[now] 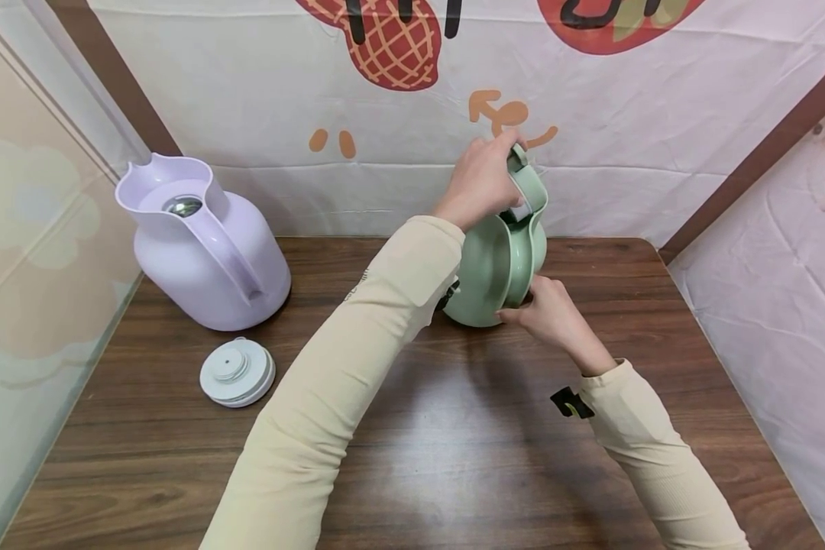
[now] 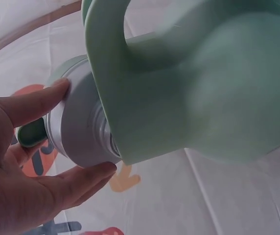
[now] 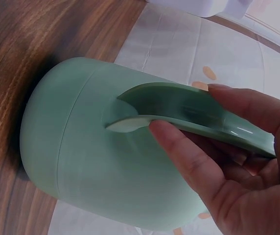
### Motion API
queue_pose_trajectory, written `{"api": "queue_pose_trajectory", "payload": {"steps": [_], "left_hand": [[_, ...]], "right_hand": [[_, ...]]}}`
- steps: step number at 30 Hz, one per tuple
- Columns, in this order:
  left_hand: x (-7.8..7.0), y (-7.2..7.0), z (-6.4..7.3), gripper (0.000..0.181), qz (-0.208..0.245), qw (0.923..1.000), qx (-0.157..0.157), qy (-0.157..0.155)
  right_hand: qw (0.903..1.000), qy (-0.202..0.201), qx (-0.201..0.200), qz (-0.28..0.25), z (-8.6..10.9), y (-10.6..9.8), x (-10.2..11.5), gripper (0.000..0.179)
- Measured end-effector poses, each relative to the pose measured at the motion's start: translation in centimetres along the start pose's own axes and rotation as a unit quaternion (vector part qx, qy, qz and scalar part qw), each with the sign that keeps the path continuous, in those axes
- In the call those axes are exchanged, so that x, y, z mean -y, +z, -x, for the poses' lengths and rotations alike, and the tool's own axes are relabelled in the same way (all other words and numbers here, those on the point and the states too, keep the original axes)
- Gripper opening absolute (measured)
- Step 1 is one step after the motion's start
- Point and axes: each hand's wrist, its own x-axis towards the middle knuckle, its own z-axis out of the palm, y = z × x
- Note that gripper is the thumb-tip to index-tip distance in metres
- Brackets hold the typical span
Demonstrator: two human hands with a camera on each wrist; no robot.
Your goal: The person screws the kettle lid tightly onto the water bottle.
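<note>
A pale green vacuum jug (image 1: 477, 267) stands at the back of the wooden table. My left hand (image 1: 480, 179) is at its mouth and holds the round stopper lid (image 2: 76, 120), thumb and fingers spread around the rim. In the left wrist view, the lid's grey-white underside shows beside the jug's mouth, and a dark green tab (image 2: 31, 133) sits on its top. My right hand (image 1: 550, 315) grips the jug's curved handle (image 3: 179, 104), thumb on one edge and fingers on the other. Whether the lid still touches the neck is hidden.
At the back left stands a lilac vacuum jug (image 1: 213, 252) with its top uncovered and a shiny opening inside. In front of it lies a round white lid (image 1: 237, 373). A printed cloth (image 1: 282, 99) hangs right behind the table (image 1: 412, 458).
</note>
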Motion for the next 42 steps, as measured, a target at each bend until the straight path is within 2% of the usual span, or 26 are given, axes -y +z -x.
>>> {"api": "queue_pose_trajectory", "payload": {"steps": [11, 16, 19, 25, 35, 42], "left_hand": [[0.5, -0.7, 0.1, 0.05, 0.017, 0.9998, 0.001, 0.006], [0.3, -1.2, 0.2, 0.041, 0.014, 0.9999, -0.004, -0.008], [0.1, -1.5, 0.2, 0.039, -0.004, 0.9999, -0.01, -0.012], [0.1, -1.8, 0.3, 0.034, -0.027, 0.9992, -0.001, -0.031], [0.1, -2.2, 0.6, 0.023, -0.018, 0.9972, 0.013, -0.071], [0.3, -2.2, 0.7, 0.016, -0.015, 0.997, 0.005, -0.075]], "right_hand": [[1.0, -0.008, -0.005, 0.001, -0.2, 0.1, 0.0, 0.025], [1.0, -0.006, -0.006, 0.002, -0.2, 0.1, 0.1, 0.025], [1.0, -0.003, -0.005, 0.003, -0.1, 0.0, 0.1, 0.024], [1.0, 0.002, -0.003, 0.005, -0.1, 0.0, 0.1, 0.027], [1.0, 0.004, -0.002, 0.004, 0.0, 0.0, 0.1, 0.027], [1.0, 0.008, 0.0, 0.0, 0.0, 0.1, 0.1, 0.027]]}}
